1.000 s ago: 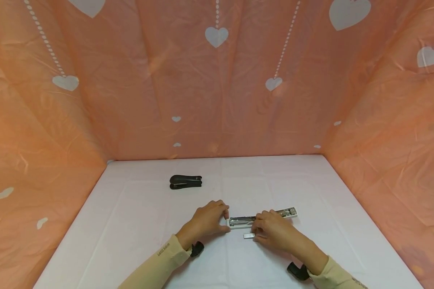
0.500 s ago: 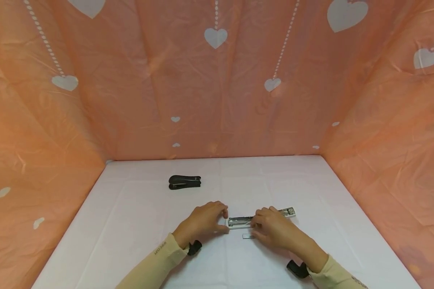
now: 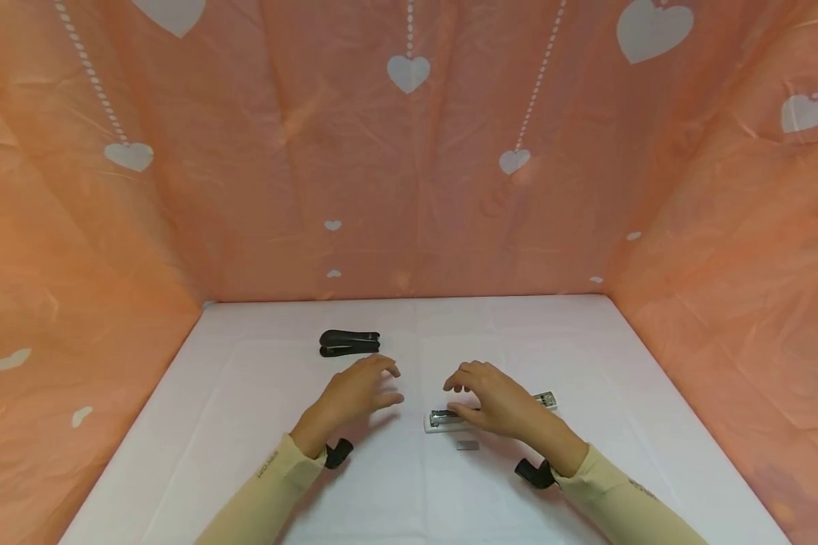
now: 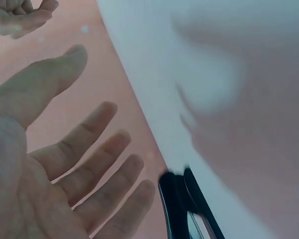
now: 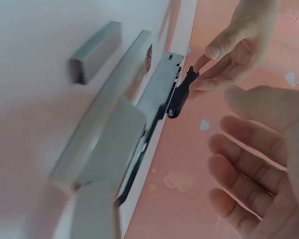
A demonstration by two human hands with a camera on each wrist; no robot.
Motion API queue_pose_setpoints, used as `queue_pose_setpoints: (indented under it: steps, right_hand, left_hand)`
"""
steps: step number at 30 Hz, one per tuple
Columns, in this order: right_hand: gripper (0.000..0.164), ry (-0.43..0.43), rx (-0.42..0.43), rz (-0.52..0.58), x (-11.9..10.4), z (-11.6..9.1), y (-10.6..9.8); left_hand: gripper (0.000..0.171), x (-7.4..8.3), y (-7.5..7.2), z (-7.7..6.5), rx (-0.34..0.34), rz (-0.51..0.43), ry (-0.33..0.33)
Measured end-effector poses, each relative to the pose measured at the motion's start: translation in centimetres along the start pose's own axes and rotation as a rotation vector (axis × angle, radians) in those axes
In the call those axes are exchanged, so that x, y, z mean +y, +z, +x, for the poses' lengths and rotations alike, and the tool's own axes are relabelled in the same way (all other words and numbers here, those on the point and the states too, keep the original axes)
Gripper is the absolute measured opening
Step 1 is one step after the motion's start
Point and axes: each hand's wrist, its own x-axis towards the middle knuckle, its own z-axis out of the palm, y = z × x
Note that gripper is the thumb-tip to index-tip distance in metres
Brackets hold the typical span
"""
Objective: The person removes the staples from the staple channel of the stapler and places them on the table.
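A white stapler point(image 3: 443, 421) lies on the table, its top swung back so the metal channel shows; my right hand overlaps its middle. In front of it rests a short grey strip of staples point(image 3: 467, 446), its squared channel shape seen in the right wrist view. My right hand point(image 3: 496, 400) hovers over the stapler with loosely bent fingers and holds nothing. To the left, my left hand point(image 3: 351, 395) is raised off the table, fingers spread and palm bare in the left wrist view. Just beyond its fingers lies a black stapler point(image 3: 349, 343).
White cloth covers the table point(image 3: 266, 363). An orange curtain point(image 3: 409, 189) with pale hearts walls off the back and both sides. A black wrist camera point(image 3: 339, 453) is strapped beneath the left wrist, another wrist camera point(image 3: 535, 474) beneath the right.
Both hands have let go of the white stapler. The left has drawn away to the left, and the right has lifted off the stapler and staple strip, which stay in place.
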Motion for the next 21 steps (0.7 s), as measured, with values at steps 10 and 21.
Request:
queue_pose_setpoints:
  steps: [10,21]
  right_hand:
    - [0.026,0.05,0.021,0.054,0.1,3.6,0.4]
    - [0.036,0.103,-0.037,0.124,-0.3,8.1,1.0]
  left_hand:
    - [0.045,-4.2,-3.0,-1.6,0.102,-0.055,-0.071]
    - [0.062,-8.8,-4.6,-2.1,0.236,-0.106,-0.109]
